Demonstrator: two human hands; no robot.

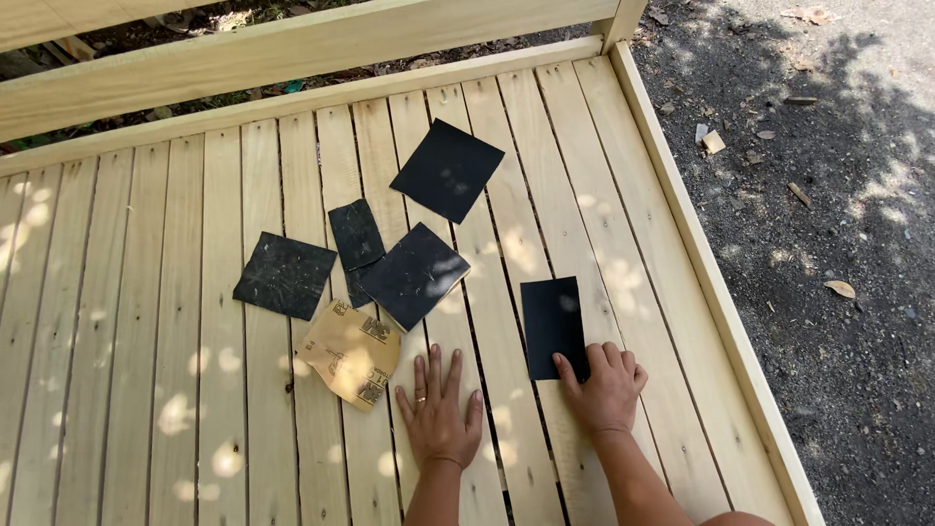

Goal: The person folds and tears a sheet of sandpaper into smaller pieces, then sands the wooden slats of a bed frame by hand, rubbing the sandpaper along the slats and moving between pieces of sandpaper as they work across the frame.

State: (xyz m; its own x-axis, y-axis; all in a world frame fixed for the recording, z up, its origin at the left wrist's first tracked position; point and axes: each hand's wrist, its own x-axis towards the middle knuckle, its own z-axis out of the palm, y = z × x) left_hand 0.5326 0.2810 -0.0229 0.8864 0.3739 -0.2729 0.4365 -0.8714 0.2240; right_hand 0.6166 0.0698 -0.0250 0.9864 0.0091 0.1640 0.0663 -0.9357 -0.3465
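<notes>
Both hands flat, fingers spread: left hand (437,407) on pale slatted wooden deck (195,390), right hand (606,387) pinning black rectangular sandpaper sheet (552,321), probably sanding; next needs steady pressure.

Outdoor woodworking spot: bare slatted deck (175,390) under the hands (438,409), sandpaper sheets (448,170) ahead, leaf-strewn gravel (838,244) to the right.

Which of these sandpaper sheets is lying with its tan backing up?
The tan sheet beside the left hand, nearest the camera; all the others show their black grit side.
</notes>
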